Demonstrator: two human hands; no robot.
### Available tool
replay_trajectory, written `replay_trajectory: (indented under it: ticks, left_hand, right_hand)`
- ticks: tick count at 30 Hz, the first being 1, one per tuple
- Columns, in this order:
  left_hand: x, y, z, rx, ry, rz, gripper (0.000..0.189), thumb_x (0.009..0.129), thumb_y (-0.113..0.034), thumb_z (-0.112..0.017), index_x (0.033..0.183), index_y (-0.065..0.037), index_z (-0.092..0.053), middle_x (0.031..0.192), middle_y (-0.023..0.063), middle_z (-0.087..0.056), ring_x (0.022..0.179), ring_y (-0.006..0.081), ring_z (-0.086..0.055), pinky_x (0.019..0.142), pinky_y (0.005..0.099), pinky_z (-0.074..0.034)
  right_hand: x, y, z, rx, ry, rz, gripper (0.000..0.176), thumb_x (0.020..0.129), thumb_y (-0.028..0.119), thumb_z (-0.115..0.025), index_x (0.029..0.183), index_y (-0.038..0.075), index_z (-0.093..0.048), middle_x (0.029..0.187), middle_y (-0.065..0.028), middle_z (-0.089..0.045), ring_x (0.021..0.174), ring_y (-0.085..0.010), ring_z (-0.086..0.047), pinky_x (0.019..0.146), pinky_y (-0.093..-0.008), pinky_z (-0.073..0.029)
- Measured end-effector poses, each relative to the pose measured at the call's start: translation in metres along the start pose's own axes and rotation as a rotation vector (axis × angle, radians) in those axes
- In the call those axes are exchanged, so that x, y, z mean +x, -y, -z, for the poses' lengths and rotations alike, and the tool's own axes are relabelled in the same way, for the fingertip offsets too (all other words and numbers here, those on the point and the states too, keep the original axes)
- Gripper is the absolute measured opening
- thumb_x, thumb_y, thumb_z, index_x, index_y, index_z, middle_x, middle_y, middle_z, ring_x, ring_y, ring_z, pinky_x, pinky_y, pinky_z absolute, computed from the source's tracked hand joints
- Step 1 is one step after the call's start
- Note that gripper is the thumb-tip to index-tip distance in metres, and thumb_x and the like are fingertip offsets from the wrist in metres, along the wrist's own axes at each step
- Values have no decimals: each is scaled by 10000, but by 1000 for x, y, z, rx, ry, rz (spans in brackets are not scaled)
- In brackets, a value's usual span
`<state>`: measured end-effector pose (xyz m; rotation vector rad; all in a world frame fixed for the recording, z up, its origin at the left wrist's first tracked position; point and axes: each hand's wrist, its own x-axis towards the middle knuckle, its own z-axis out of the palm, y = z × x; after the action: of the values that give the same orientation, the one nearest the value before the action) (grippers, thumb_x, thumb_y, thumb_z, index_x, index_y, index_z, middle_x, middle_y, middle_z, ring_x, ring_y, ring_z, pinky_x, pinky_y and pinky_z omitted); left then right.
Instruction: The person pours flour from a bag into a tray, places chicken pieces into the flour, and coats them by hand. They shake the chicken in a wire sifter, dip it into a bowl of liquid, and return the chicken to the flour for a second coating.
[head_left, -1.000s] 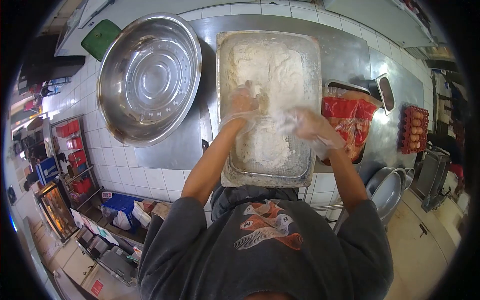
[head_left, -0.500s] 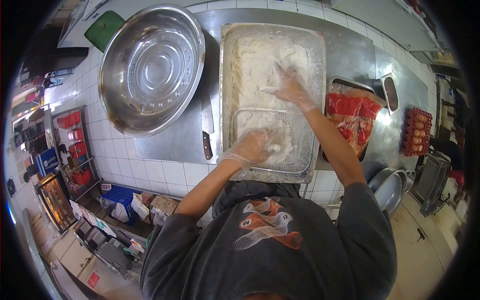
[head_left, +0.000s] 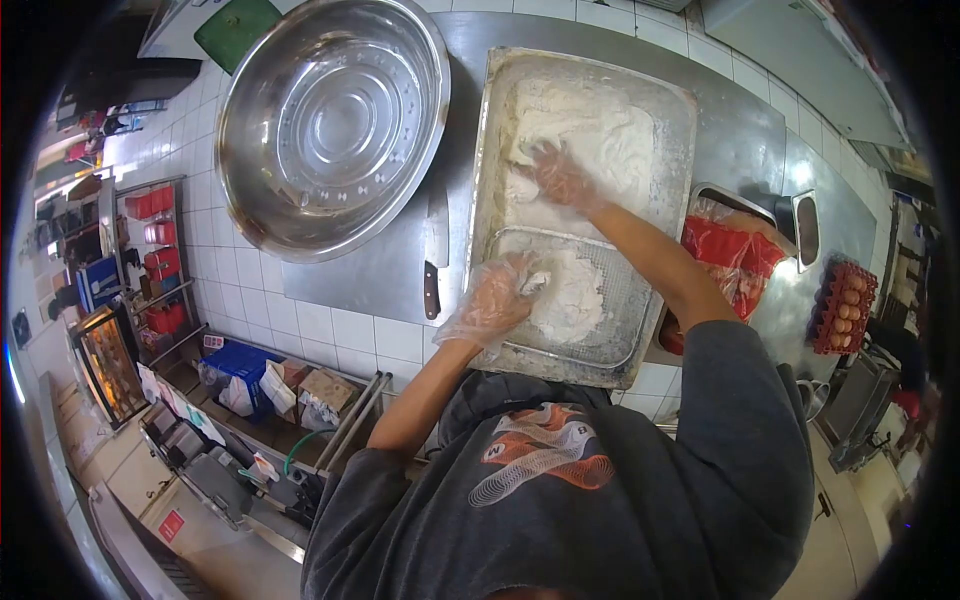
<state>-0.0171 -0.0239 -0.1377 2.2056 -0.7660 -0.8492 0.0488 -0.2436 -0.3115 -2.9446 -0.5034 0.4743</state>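
A large metal tray (head_left: 680, 150) of white flour (head_left: 610, 135) lies in front of me. Inside its near half sits a wire mesh basket (head_left: 622, 335) with a heap of flour on the mesh. My left hand (head_left: 497, 300), in a clear plastic glove, is at the basket's left side. Its fingers are curled round something whitish and floury that I cannot make out. Farther up the tray, my right hand (head_left: 563, 180), also gloved and dusted with flour, has its fingers apart on the flour near the tray's left wall.
Left of the tray are a knife (head_left: 432, 285) with a brown handle and a big steel basin (head_left: 335, 215). To the right, a red-and-clear plastic bag (head_left: 735, 255) lies in a pan, near a small steel container (head_left: 806, 230) and a red tray of eggs (head_left: 846, 310).
My right hand has swept left across the flour. My left hand has shifted left from the middle of the basket, uncovering the flour heap. The camera view has turned slightly.
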Motion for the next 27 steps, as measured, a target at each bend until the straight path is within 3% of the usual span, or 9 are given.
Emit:
replay_trajectory:
  ticks: [1,5,8,10,13,16,20,22,27]
  left_hand:
    - [0,2,-4,1,2,-12,449,870,-242,-683,1259,-44,-576,1172,204,-630,1059,398,-625,893,473,-511]
    - [14,-1,-3,5,-54,-11,457,875,-264,-679,1261,-48,-564,1178,199,-628,1048,397,-633,864,474,-524]
    - [50,-21,9,191,-77,94,471,907,-297,-627,1312,-75,-533,1246,209,-589,1078,401,-622,884,463,-522]
    - [91,-22,7,461,42,230,480,948,-293,-552,1378,-89,-488,1350,225,-530,1177,404,-580,953,473,-497]
    - [147,44,-50,889,-253,24,525,940,-244,-483,1435,-76,-431,1471,254,-411,1351,463,-389,1091,535,-329]
    - [181,80,-63,988,-56,-3,555,957,-240,-442,1483,-79,-369,1562,246,-256,1445,430,-237,1167,551,-167]
    - [192,87,-70,1015,-6,55,512,968,-243,-439,1460,-106,-397,1557,227,-264,1412,411,-308,1127,545,-282]
    - [186,77,-73,960,41,149,482,974,-242,-434,1440,-117,-419,1534,224,-304,1403,391,-326,1089,523,-364]
    - [178,61,-69,595,76,266,351,965,-195,-461,1291,-80,-522,1372,223,-469,1161,388,-567,871,457,-532]
  right_hand:
    - [4,-3,20,-56,153,8,754,851,528,-625,1498,254,-350,1549,-119,-330,1414,-313,-332,1062,-604,-365]
    - [13,-38,40,203,6,-73,652,856,387,-678,1419,143,-459,1292,-175,-587,1077,-216,-640,870,-335,-551]
    - [9,-45,60,726,-150,-280,604,778,182,-697,1329,-2,-529,1199,-280,-603,1073,-392,-620,958,-392,-511]
    - [5,-47,53,601,-111,-264,697,768,195,-710,1393,14,-462,1219,-307,-584,1110,-415,-594,974,-411,-499]
    - [-26,-39,65,554,-63,-345,699,811,209,-673,1445,70,-415,1291,-316,-520,1176,-436,-545,1004,-451,-470]
    - [-78,-15,52,225,-46,-474,658,857,211,-618,1469,116,-396,1342,-329,-457,1228,-469,-488,1046,-463,-431]
    - [-106,5,15,115,16,-593,605,892,233,-590,1456,101,-417,1320,-328,-477,1198,-504,-495,1009,-478,-451]
    - [-103,3,10,279,12,-655,531,910,220,-565,1409,68,-464,1269,-323,-520,1160,-490,-530,973,-490,-465]
    - [-94,-15,-35,617,-2,-693,408,880,136,-572,1267,8,-572,1203,-317,-582,1118,-449,-575,941,-490,-475]
